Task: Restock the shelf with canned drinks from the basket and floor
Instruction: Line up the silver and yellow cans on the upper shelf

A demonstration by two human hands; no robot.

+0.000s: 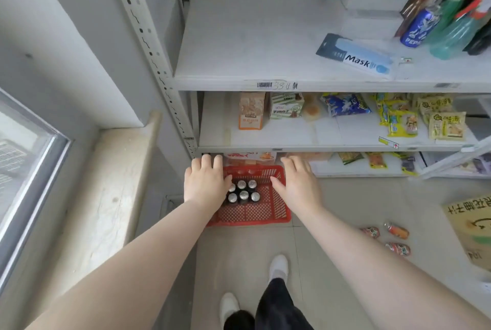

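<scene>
A red mesh basket (pixel 261 214) stands on the floor in front of the lowest shelf. Several dark cans with silver tops (pixel 244 192) stand upright in its left part. My left hand (pixel 206 183) hovers over the basket's left rim, fingers spread, empty. Over the right rim my right hand (pixel 299 183) is spread the same way and holds nothing. Three orange cans (pixel 389 238) lie on their sides on the floor to the right. The upper white shelf (pixel 252 42) is mostly bare on its left half.
Mask packs (pixel 356 57), a blue can (pixel 418 28) and bottles sit on the upper shelf's right side. Snack packets (pixel 345 113) fill the middle and bottom shelves. A cardboard box (pixel 470 231) lies on the floor at right. A window sill (pixel 106 196) runs along the left. My feet (pixel 277 267) stand behind the basket.
</scene>
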